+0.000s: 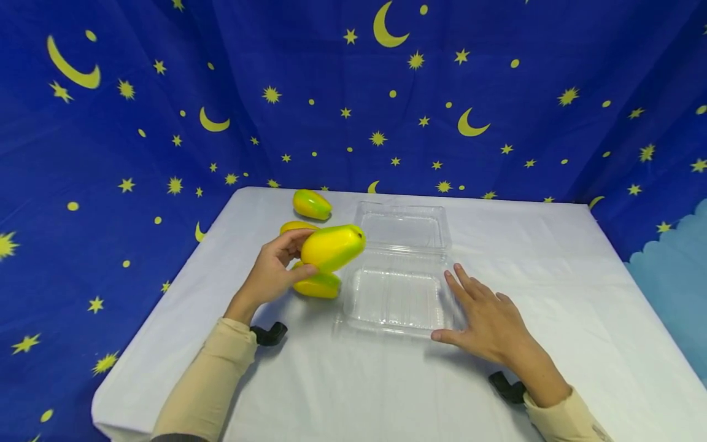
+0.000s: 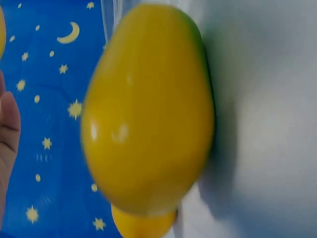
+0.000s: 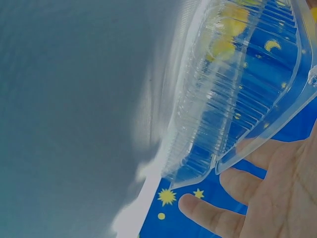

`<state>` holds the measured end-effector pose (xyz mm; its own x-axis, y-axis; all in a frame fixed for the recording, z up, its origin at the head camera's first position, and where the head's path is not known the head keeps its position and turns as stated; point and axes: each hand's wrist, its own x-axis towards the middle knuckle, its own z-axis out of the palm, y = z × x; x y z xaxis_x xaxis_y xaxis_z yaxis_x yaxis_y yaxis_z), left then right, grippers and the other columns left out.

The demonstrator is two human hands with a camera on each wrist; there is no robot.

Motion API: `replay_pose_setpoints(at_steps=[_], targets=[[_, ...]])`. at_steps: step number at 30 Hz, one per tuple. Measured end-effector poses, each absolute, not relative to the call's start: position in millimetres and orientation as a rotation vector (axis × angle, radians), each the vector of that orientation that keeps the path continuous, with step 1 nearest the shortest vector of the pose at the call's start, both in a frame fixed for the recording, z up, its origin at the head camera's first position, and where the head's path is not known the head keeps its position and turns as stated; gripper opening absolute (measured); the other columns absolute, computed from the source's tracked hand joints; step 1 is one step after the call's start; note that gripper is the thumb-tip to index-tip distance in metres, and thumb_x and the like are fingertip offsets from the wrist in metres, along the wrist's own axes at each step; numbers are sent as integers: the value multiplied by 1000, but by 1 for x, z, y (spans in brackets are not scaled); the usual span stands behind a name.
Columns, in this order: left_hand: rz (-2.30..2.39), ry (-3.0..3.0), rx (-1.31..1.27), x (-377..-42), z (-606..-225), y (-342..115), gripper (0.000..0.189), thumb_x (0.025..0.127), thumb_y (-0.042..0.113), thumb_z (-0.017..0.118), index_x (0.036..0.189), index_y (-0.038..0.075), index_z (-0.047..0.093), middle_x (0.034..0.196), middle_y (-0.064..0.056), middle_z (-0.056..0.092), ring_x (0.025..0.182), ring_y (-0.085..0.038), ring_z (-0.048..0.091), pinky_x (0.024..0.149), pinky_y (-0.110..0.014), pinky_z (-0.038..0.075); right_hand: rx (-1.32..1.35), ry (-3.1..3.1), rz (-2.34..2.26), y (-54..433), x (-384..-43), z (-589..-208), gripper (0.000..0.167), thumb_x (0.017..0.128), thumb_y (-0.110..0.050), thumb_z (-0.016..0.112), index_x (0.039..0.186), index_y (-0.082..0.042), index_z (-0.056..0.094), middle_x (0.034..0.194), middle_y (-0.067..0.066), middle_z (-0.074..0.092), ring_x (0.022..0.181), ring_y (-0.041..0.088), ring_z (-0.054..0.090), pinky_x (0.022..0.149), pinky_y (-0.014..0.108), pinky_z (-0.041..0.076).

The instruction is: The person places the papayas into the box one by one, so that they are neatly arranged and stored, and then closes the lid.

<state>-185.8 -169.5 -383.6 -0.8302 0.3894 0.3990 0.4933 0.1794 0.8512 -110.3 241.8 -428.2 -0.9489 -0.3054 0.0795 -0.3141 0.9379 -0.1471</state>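
Blue moon-and-star cloth (image 1: 309, 67) behind a white table (image 1: 563, 276) in the head view, with a yellow-green fruit (image 1: 334, 247) clamped in the left hand (image 1: 270, 270), just left of an unfolded clear container (image 1: 394, 301). Right hand (image 1: 486, 319) spread by the container's right side, nothing gripped. Could slip if pinched only round the fat end, maybe knocking the loose fruit (image 1: 316, 288) nearby. Left wrist view: mostly smooth, shiny skin, so probably slick. Right wrist view: flimsy-looking plastic, fingers (image 3: 240, 184) right beside, can't tell if touching; might skid if bumped unbraced.
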Motion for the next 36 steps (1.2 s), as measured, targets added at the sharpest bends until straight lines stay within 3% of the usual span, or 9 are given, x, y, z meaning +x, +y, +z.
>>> replay_pose_setpoints(at_steps=[12, 25, 36], targets=[[-1800, -2328, -975, -180, -381, -116, 61, 87, 15, 79, 142, 16, 53, 124, -7, 66, 106, -19, 62, 89, -29, 53, 467, -3049, 237, 242, -111, -429, 117, 74, -88, 55, 161, -18, 21, 169, 7, 19, 143, 42, 41, 98, 73, 40], [-1642, -2487, -1026, -167, -391, -54, 63, 83, 28, 83, 139, 25, 55, 122, 6, 67, 101, -10, 63, 86, -41, 57, 433, -3073, 243, 240, -111, -427, 117, 74, -91, 51, 161, -19, 21, 169, 7, 16, 143, 42, 40, 100, 74, 39], [-1468, -2773, -1117, -165, -408, -33, 62, 87, 45, 77, 141, 25, 53, 123, 7, 66, 101, -7, 63, 84, -24, 56, 466, -3029, 260, 240, -111, -431, 120, 75, -90, 50, 160, -11, 24, 168, 8, 19, 139, 39, 47, 94, 64, 49]])
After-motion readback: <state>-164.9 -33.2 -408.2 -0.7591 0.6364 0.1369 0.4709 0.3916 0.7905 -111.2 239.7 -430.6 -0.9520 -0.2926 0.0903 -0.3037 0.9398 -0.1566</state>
